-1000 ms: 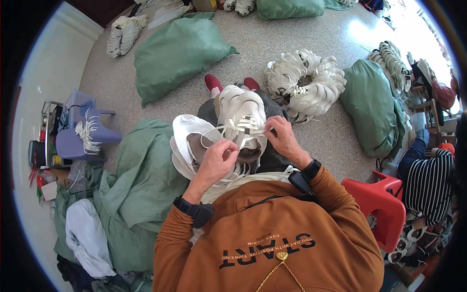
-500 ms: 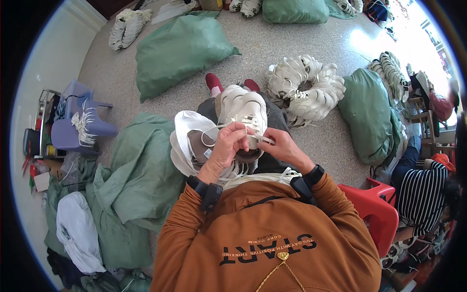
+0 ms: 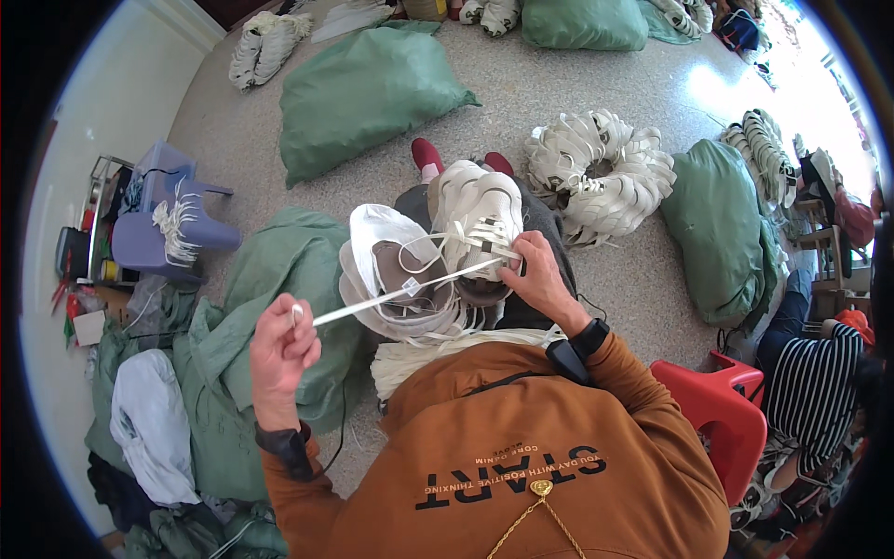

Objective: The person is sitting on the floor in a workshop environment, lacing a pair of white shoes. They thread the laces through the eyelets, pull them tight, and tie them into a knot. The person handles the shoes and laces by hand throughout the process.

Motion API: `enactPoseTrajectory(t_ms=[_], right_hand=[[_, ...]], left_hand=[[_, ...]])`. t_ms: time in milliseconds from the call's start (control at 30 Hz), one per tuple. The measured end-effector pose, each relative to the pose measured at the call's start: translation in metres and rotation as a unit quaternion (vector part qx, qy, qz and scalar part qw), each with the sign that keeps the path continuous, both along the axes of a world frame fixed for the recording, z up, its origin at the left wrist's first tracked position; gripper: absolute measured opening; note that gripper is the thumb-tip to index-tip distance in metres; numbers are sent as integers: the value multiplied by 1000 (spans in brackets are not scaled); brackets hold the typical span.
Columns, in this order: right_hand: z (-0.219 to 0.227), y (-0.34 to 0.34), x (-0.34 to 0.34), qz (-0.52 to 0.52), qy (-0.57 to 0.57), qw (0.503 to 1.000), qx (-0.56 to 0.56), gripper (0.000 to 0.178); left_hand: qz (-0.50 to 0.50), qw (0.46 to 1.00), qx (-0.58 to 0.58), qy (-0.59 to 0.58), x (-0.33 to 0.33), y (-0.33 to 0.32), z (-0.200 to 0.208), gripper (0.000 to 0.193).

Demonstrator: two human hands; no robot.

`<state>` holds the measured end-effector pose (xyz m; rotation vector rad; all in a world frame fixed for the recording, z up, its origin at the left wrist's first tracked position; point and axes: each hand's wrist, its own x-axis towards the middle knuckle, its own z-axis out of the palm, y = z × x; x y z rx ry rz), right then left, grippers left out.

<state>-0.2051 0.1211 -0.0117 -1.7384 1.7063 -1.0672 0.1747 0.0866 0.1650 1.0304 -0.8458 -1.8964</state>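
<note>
On my lap lies a white sneaker upper (image 3: 477, 200) with its toe pointing away from me, partly laced. A flat white shoelace (image 3: 368, 304) runs taut from its eyelets down to the left. My left hand (image 3: 282, 347) is closed on that lace, out beside the lap. At the upper's right edge, by the eyelets, my right hand (image 3: 543, 277) pinches the upper with thumb and fingers. A loose lace loop curls on the upper's left side. More nested white uppers (image 3: 361, 279) sit just left of it. A bundle of white laces (image 3: 400, 368) rests across my waist.
Green sacks (image 3: 368, 98) lie ahead, at left and at right (image 3: 717, 233). A ring of white uppers (image 3: 605, 219) is on the floor. A purple chair (image 3: 158, 238) holding laces stands left, a red stool (image 3: 712, 410) right. Someone in a striped top (image 3: 812, 387) sits far right.
My left hand has swung from the upper out to the lower left, drawing the lace taut. My right hand has stayed by the eyelets. The whole view has shifted slightly.
</note>
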Motion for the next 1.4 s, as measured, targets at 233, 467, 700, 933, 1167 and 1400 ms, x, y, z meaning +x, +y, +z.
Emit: enactPoseTrajectory(t_ms=[233,467,700,933,1167,1400], right_hand=[[-5,-4,-2,2,0,1000,4,28],[2,-5,-11,25,-66,997,23,22],[0,-11,-17,40,-189,977,87,11],[17,-27,-33,134,-299,926,186,19],[30,-40,-21,101,50,993,26,12],[20,-45,31,114,248,961,33,25]], left_hand=[[-243,942,-75,-220,-20,9,2,6],[-85,772,-469,-420,-160,-18,-127,31],[-59,717,-497,-485,-183,-25,-169,31],[-51,669,-538,-511,-185,-25,-177,25],[-23,726,-503,-469,-185,-31,-176,14],[-14,833,-384,-398,-184,-40,-178,8]])
